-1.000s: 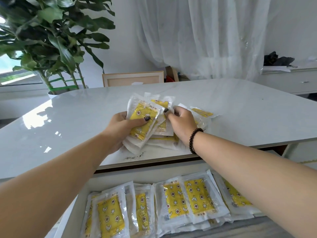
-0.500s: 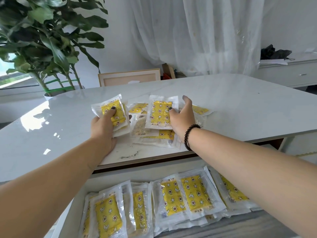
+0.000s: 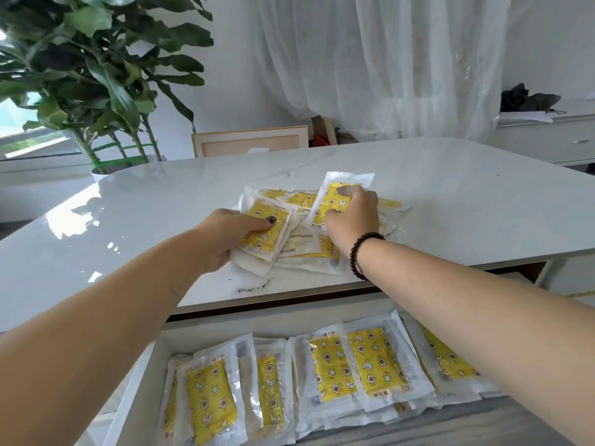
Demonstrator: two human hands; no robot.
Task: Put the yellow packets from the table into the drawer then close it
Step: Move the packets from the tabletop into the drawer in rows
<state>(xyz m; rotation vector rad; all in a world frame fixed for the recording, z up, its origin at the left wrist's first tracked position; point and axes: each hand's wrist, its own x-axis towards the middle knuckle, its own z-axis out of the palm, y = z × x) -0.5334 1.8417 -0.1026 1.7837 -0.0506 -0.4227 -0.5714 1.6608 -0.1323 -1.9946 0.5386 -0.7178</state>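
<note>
left hand [image 3: 225,239] — thumb clamps a small stack of packets [image 3: 267,233] | right hand [image 3: 352,214] — pinches one tilted packet [image 3: 335,201] | open drawer [image 3: 206,333]: rows of yellow packets [image 3: 354,365]

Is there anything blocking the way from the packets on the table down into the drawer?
Nothing visible does. The left hand and right hand each grip yellow packets on the table. The drawer is pulled open just below the table's near edge, already holding packets, with open space above them.
</note>
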